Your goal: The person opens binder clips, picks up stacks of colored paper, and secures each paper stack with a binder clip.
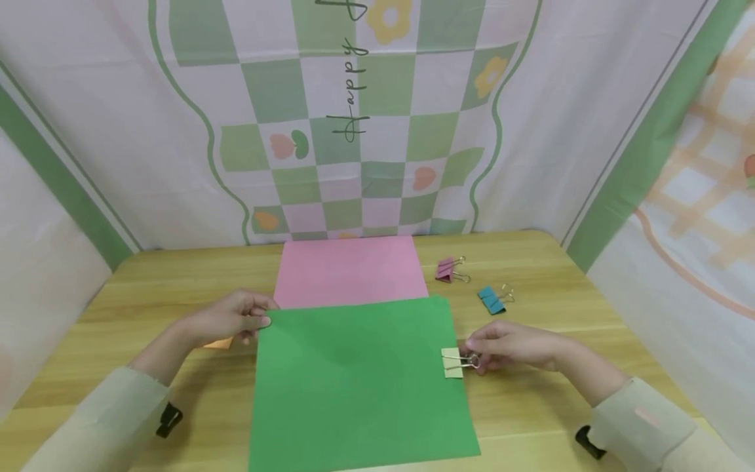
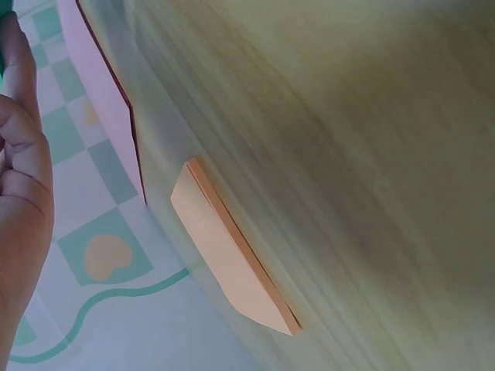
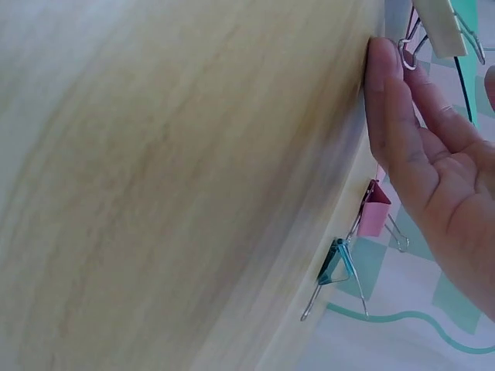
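Note:
A green sheet of paper is held a little above the table, in front of a pink sheet. At its upper left corner my left hand pinches it between thumb and fingers. A pale yellow binder clip is clamped on the sheet's right edge, its wire handles pointing right. My right hand is beside those handles; in the right wrist view its fingers are extended and close to the wire loop, with the thumb apart. Whether they touch the loop, I cannot tell.
Behind the right hand, a pink binder clip and a blue binder clip rest on the wooden table. An orange pad of paper lies by my left hand. Patterned cloth hangs beyond the table's far edge.

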### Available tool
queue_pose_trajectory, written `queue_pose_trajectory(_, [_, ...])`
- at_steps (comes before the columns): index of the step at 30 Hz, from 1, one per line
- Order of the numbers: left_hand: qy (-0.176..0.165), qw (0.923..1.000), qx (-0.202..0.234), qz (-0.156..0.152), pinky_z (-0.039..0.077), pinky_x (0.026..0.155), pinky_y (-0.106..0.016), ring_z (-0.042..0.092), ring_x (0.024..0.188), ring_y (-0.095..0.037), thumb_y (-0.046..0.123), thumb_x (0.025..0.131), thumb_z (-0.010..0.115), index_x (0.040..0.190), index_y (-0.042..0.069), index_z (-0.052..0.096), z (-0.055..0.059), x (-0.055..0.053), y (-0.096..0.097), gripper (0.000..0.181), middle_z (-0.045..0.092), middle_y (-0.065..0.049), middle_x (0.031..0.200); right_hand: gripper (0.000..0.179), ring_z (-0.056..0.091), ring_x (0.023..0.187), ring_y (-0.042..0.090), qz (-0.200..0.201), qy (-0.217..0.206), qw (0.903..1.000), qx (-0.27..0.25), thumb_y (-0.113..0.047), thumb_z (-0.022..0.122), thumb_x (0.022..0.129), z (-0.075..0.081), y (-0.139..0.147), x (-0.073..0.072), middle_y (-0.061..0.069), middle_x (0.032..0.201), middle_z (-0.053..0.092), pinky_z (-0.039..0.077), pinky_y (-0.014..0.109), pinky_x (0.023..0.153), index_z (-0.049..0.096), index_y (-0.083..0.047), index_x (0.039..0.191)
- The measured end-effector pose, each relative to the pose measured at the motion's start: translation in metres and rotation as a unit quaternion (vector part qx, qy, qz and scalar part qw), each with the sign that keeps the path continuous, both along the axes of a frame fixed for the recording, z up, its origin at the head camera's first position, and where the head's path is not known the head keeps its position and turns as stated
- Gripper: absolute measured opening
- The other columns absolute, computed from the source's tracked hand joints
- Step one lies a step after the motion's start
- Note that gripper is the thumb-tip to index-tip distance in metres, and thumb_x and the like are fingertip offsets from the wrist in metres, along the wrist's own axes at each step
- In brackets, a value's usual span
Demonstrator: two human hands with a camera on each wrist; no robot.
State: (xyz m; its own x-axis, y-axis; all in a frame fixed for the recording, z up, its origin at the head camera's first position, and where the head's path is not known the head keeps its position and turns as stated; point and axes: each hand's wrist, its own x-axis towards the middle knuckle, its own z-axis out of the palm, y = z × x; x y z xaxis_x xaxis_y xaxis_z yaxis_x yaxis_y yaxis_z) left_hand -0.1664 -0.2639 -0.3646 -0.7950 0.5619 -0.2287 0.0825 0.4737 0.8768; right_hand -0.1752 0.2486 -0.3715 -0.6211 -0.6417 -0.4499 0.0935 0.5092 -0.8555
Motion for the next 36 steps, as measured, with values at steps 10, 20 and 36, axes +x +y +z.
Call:
queue_pose_trajectory(10, [-0.037,0.9992,0.011,-0.002,0.05,0.058,-0.022,0.057,0.062,-0.008,0.007,0.102,0.051,0.12,-0.005,0.058,-0.011,0.003,-0.001,0.023,0.053,0.004,0.067,0.037,0.065,0.088,0.016,0.03,0.03,0.999,0.013,-0.025,0.053,0.103,0.005,-0.001,0.004,0.007,0.099,0.068,0.054,0.024,0.078,0.063,0.008,0.117])
queue_pose_trajectory(20, [-0.051,0.9985,0.021,-0.006,0.048,0.058,-0.02,0.055,0.062,-0.008,0.006,0.102,0.05,0.118,-0.003,0.06,-0.018,0.0,0.0,0.021,0.053,0.004,0.068,0.037,0.061,0.08,0.013,0.05,0.094,0.9935,0.039,-0.022,0.059,0.1,0.009,-0.006,0.009,0.01,0.091,0.068,0.053,0.025,0.074,0.063,0.008,0.122])
queue_pose_trajectory(36, [-0.052,0.9985,0.017,-0.009,0.052,0.063,-0.021,0.056,0.067,-0.008,0.005,0.102,0.051,0.115,-0.008,0.058,-0.021,-0.002,0.0,0.02,0.055,0.002,0.073,0.033,0.061,0.081,0.013,0.062,0.136,0.9878,0.043,-0.021,0.056,0.102,0.012,-0.009,0.012,0.01,0.092,0.068,0.054,0.026,0.073,0.065,0.004,0.119])
